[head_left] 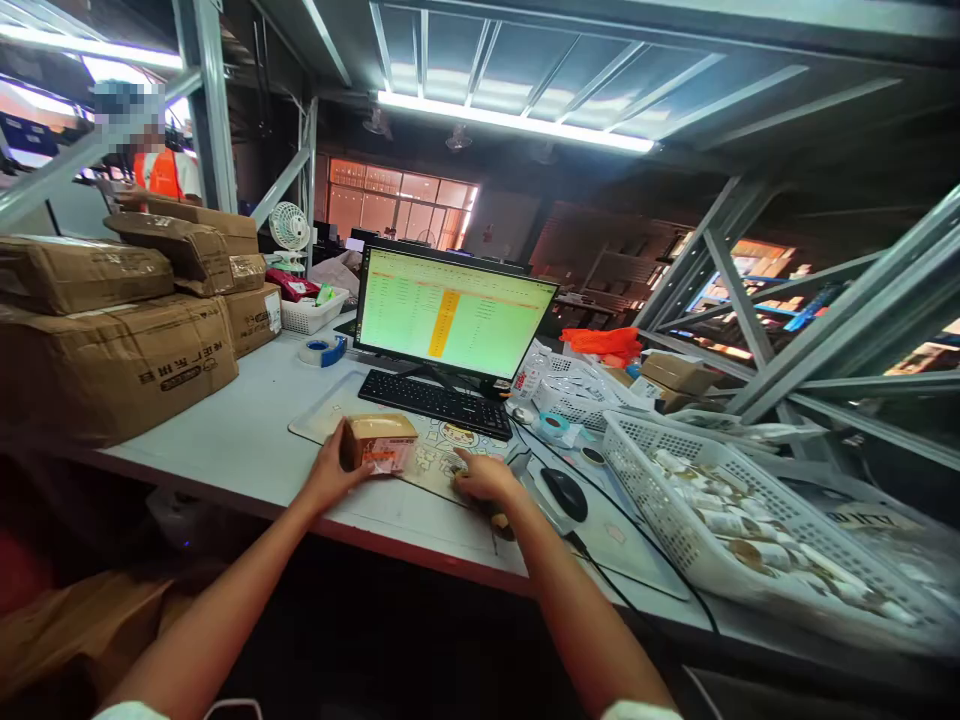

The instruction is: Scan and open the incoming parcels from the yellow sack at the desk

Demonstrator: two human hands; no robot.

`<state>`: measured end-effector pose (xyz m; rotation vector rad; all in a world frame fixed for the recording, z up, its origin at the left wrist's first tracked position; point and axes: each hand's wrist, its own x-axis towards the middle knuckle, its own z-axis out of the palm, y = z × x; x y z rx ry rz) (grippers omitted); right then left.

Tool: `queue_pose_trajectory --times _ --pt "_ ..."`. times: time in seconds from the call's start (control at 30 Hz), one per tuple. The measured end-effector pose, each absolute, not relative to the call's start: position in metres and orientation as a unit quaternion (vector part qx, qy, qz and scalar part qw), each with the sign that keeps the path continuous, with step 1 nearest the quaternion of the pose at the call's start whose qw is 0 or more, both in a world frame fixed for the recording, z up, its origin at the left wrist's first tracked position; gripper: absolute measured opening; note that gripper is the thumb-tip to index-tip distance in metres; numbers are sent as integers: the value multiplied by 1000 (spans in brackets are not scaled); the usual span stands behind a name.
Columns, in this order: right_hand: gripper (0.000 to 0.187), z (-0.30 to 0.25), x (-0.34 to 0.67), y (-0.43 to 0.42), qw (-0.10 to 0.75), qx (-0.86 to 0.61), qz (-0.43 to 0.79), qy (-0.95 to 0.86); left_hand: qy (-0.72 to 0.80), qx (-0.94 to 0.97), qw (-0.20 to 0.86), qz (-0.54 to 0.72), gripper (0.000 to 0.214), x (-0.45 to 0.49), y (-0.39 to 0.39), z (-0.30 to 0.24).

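Note:
My left hand (335, 472) grips a small brown cardboard box (382, 428) at its left side, fingers and thumb around the edge. The box sits at the front of the desk mat, and a white and orange label (384, 455) shows on its near face. To the right, my right hand (481, 476) is closed above the patterned desk mat (431, 462), apart from the box. Whatever its fingers hold is too small and hidden to name. Below that wrist, a dark round object (501, 525) lies at the desk's front edge, partly covered.
A keyboard (431, 402) and a monitor (454, 315) with a spreadsheet stand behind. Large cartons (127, 365) are stacked at left, near a blue tape dispenser (322, 350). A mouse (564, 494), its cable and a white basket (675, 530) of rolls lie right. A person in an orange vest (159, 175) is far left.

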<state>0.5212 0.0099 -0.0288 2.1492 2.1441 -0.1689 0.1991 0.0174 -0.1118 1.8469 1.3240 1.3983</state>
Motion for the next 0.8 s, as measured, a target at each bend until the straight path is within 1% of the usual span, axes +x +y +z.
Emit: queue_pose_trajectory --times 0.13,0.17,0.23,0.3,0.4,0.47,0.53,0.6,0.67,0.73,0.8 --pt "62 -52 523 -48 18 710 -9 704 497 641 17 584 93 197 6 -110" --pt "60 -56 523 -56 -2 712 -2 703 486 652 -28 582 89 198 2 -110" --pt "57 -62 524 -65 -51 712 -7 701 444 706 -77 547 81 199 -7 -110" --pt "56 -64 523 -68 -113 701 -39 703 407 757 -85 504 77 200 -15 -112" --pt "54 -61 510 -67 -227 652 -117 714 405 779 -80 472 74 202 -20 -114" --pt "53 -58 494 -68 -298 607 -200 710 416 779 -76 464 69 202 -21 -114" --pt "53 -55 474 -70 -348 560 -285 696 414 782 -76 460 67 202 -21 -113" --pt "54 -52 455 -73 -383 517 -334 689 410 783 -78 462 66 201 -21 -113" --pt "53 -48 439 -74 -396 492 -346 694 408 783 -81 462 65 201 -20 -113" --pt "53 -46 428 -75 -395 492 -329 703 410 783 -86 460 63 201 -20 -114" --pt "52 -45 420 -74 -393 506 -276 716 411 784 -94 455 62 201 -20 -115"
